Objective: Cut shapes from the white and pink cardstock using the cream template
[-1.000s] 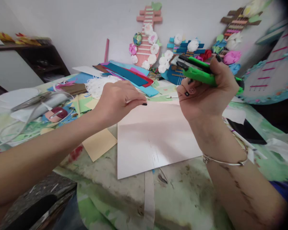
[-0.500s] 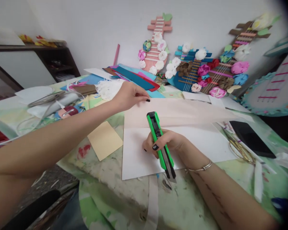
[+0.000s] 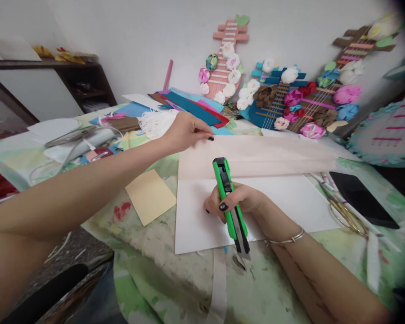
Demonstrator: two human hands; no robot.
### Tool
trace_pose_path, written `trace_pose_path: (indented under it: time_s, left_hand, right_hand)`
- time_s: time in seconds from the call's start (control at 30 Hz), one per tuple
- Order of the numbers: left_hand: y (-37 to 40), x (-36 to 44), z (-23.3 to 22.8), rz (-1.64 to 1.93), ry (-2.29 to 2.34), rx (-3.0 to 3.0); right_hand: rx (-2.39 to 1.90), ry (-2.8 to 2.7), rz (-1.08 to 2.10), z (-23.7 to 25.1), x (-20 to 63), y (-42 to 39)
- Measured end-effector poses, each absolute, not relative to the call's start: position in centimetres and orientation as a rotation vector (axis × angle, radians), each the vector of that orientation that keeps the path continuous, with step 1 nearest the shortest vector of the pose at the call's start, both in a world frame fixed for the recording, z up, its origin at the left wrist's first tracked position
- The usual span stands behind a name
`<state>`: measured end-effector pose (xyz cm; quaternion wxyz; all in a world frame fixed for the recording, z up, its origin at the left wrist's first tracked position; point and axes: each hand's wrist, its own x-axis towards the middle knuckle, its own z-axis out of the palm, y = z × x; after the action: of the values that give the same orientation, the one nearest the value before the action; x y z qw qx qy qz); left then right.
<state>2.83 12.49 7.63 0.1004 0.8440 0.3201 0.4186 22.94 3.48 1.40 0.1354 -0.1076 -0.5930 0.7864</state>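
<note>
A pale pink sheet of paper (image 3: 263, 153) lies across the back part of a glossy white board (image 3: 195, 220). At the sheet's far left, my left hand (image 3: 192, 130) has its fingers closed on the paper's edge. My right hand (image 3: 234, 200) is wrapped round a green utility knife (image 3: 227, 180) and rests over the white board. The knife's blade end points down toward me, past the board's near edge. A thin pale strip (image 3: 219, 283) hangs over the table's front below the board.
A yellow paper square (image 3: 151, 197) lies left of the board. Gold-handled scissors (image 3: 347, 216) and a black phone (image 3: 364, 198) are at right. White shredded paper (image 3: 157, 123) and stacked coloured sheets (image 3: 192, 110) sit behind. Flower-trimmed paper instruments (image 3: 276, 99) lean on the wall.
My view has turned a little, so everything sits slightly farther right. The right part of the pink sheet lies flatter and straighter. Both hands keep their hold.
</note>
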Motion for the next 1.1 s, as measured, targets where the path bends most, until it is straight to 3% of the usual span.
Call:
trace_pose_path:
  time_s: [0.4,1.1]
  left_hand:
    - [13.2,2.9,8.1,1.2,0.758,2.679]
    - [12.9,5.7,10.3,0.729,0.709,2.783]
  right_hand:
    - [-0.308,-1.692,2.277,1.3,22.8,3.5]
    - [-0.407,-1.693,2.282,1.4,22.8,3.5]
